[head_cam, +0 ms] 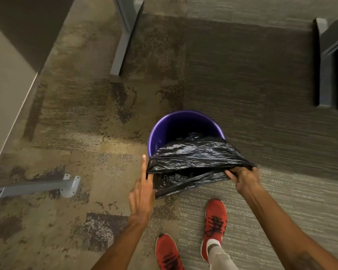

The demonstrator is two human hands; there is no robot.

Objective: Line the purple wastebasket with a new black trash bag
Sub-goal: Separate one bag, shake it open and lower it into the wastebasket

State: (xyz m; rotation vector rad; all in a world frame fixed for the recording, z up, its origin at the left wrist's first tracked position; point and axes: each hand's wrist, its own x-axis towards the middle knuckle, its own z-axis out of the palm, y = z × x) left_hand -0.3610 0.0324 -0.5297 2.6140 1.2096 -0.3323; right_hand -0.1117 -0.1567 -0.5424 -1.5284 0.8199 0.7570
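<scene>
The purple wastebasket point(164, 131) stands on the carpet in the middle of the head view. A black trash bag point(193, 160) hangs into it, its mouth stretched over the near part of the rim and out toward me. The far rim is bare purple. My left hand point(142, 193) holds the bag's left edge with its lower fingers, and its index finger points straight up. My right hand point(242, 178) is closed on the bag's right edge, pulling it wide.
Patterned carpet covers the floor. A grey desk leg point(123, 39) stands beyond the basket, another grey foot point(66, 185) lies at the left, and dark furniture point(332, 75) is at the right. My red shoes point(215, 221) are just behind the basket.
</scene>
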